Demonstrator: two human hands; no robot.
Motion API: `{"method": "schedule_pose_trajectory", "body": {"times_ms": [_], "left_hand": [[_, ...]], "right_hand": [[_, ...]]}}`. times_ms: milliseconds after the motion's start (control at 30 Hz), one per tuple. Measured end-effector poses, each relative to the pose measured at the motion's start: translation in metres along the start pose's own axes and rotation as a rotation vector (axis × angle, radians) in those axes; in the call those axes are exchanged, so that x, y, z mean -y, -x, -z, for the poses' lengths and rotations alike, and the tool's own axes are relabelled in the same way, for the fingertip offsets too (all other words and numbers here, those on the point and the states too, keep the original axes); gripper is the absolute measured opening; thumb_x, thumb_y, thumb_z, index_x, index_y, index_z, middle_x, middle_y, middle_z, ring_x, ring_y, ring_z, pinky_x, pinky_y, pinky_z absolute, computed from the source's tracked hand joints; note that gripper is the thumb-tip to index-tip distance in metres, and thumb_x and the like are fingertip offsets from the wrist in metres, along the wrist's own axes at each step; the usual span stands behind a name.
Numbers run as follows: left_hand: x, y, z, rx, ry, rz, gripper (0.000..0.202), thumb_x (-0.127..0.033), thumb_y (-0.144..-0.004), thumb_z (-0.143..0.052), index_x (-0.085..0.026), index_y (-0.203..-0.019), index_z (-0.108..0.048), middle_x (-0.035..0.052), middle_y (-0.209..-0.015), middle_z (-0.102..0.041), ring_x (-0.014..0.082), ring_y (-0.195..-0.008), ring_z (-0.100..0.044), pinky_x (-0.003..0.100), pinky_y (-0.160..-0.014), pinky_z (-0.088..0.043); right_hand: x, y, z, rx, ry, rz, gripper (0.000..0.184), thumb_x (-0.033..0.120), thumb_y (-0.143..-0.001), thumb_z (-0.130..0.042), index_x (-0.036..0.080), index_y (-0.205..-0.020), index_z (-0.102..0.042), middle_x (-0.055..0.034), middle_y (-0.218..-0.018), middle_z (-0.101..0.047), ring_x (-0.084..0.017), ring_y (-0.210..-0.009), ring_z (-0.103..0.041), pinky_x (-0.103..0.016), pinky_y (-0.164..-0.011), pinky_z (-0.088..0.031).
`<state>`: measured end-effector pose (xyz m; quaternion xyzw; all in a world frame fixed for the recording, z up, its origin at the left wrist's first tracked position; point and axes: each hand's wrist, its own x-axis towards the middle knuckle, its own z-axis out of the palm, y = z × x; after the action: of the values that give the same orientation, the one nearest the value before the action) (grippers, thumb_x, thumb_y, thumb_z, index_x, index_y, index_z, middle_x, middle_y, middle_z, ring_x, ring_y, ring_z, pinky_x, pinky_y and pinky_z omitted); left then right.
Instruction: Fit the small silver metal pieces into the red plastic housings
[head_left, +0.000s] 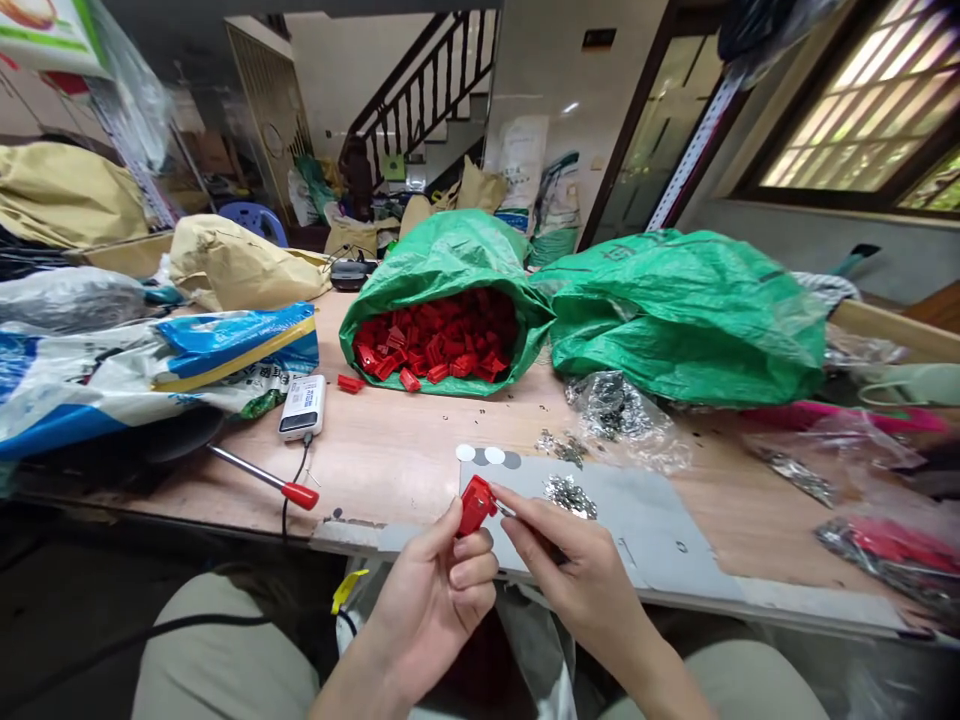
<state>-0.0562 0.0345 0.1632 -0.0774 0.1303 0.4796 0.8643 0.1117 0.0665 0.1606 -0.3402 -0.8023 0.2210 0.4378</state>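
Observation:
My left hand point(439, 590) is closed around a small red plastic piece point(475, 503), held just above the near table edge. My right hand point(559, 560) pinches a tiny metal part point(505, 510) whose tip touches the red piece. Both hands hover over a grey sheet point(637, 520) on the table. A small heap of shiny metal parts point(570, 494) lies on that sheet close to my right fingers. Farther back an open green bag point(450, 300) holds several more red pieces point(439, 340).
A second green bag point(690, 310) lies to the right, with clear plastic bags of metal parts point(622, 410) before it. A white power bank point(303, 407) with a cable, a red-handled tool point(277, 482) and blue-white sacks point(150, 370) sit on the left of the wooden table point(390, 450).

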Motion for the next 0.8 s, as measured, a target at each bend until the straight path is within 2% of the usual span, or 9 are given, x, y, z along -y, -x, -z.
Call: {"method": "schedule_pose_trajectory", "body": {"times_ms": [167, 267, 333, 433, 500, 567, 667, 800], "left_hand": [[0.002, -0.003, 0.002, -0.033, -0.114, -0.081, 0.022, -0.026, -0.096, -0.060, -0.009, -0.084, -0.055, -0.0072, -0.065, -0.033, 0.0009, -0.046, -0.034, 0.012, -0.042, -0.026], [0.003, -0.005, 0.003, -0.031, -0.185, -0.119, 0.027, -0.026, -0.085, -0.076, -0.011, -0.087, -0.054, -0.0081, -0.064, -0.035, 0.0005, -0.047, -0.033, 0.012, -0.043, -0.025], [0.004, -0.006, 0.005, -0.042, -0.261, -0.193, 0.033, -0.029, -0.081, -0.081, -0.014, -0.087, -0.052, -0.0083, -0.064, -0.037, 0.0010, -0.048, -0.032, 0.013, -0.044, -0.023], [0.006, -0.006, 0.008, -0.055, -0.448, -0.350, 0.035, -0.036, -0.083, -0.078, -0.017, -0.088, -0.050, -0.0080, -0.064, -0.039, 0.0024, -0.050, -0.032, 0.015, -0.048, -0.024], [0.006, -0.006, 0.012, -0.040, -0.614, -0.452, 0.032, -0.041, -0.087, -0.073, -0.018, -0.089, -0.050, -0.0073, -0.064, -0.038, 0.0037, -0.053, -0.033, 0.017, -0.051, -0.026], [0.004, -0.005, 0.018, -0.013, -0.788, -0.535, 0.031, -0.045, -0.092, -0.066, -0.018, -0.088, -0.051, -0.0066, -0.064, -0.038, 0.0050, -0.055, -0.033, 0.019, -0.053, -0.026], [0.000, -0.004, 0.025, 0.021, -0.972, -0.598, 0.029, -0.046, -0.096, -0.058, -0.019, -0.089, -0.051, -0.0062, -0.063, -0.038, 0.0065, -0.057, -0.033, 0.022, -0.055, -0.025], [-0.004, -0.004, 0.031, 0.047, -1.033, -0.619, 0.027, -0.045, -0.098, -0.056, -0.020, -0.090, -0.050, -0.0063, -0.064, -0.036, 0.0072, -0.058, -0.032, 0.023, -0.056, -0.025]], "right_hand": [[-0.007, 0.005, 0.003, -0.040, 0.209, 0.219, 0.049, 0.005, -0.093, -0.058, 0.024, -0.138, -0.061, -0.0014, -0.074, -0.068, -0.012, -0.059, -0.059, -0.022, -0.057, -0.047], [-0.006, 0.007, 0.001, -0.078, 0.198, 0.217, 0.050, 0.004, -0.093, -0.058, 0.024, -0.138, -0.062, -0.0006, -0.071, -0.065, -0.011, -0.058, -0.056, -0.022, -0.056, -0.045], [-0.002, 0.008, -0.001, -0.073, 0.074, 0.109, 0.044, 0.009, -0.094, -0.058, 0.024, -0.135, -0.065, -0.0010, -0.073, -0.065, -0.011, -0.060, -0.057, -0.022, -0.058, -0.047], [0.006, 0.008, -0.002, 0.005, -0.165, -0.230, 0.036, 0.024, -0.097, -0.058, 0.021, -0.130, -0.069, -0.0005, -0.070, -0.062, -0.010, -0.057, -0.052, -0.022, -0.054, -0.046], [0.010, 0.008, 0.000, 0.074, -0.315, -0.462, 0.042, 0.037, -0.097, -0.059, 0.018, -0.133, -0.067, 0.0012, -0.064, -0.055, -0.009, -0.052, -0.042, -0.020, -0.045, -0.038], [0.012, 0.008, 0.003, 0.137, -0.435, -0.613, 0.052, 0.046, -0.095, -0.059, 0.016, -0.137, -0.064, 0.0029, -0.061, -0.047, -0.008, -0.049, -0.034, -0.019, -0.039, -0.029], [0.012, 0.006, 0.008, 0.202, -0.538, -0.704, 0.058, 0.052, -0.093, -0.061, 0.016, -0.139, -0.062, 0.0039, -0.060, -0.041, -0.007, -0.049, -0.028, -0.019, -0.038, -0.022], [0.011, 0.006, 0.009, 0.225, -0.570, -0.715, 0.055, 0.052, -0.092, -0.062, 0.018, -0.136, -0.066, 0.0056, -0.055, -0.035, -0.007, -0.049, -0.025, -0.018, -0.038, -0.022]]}}
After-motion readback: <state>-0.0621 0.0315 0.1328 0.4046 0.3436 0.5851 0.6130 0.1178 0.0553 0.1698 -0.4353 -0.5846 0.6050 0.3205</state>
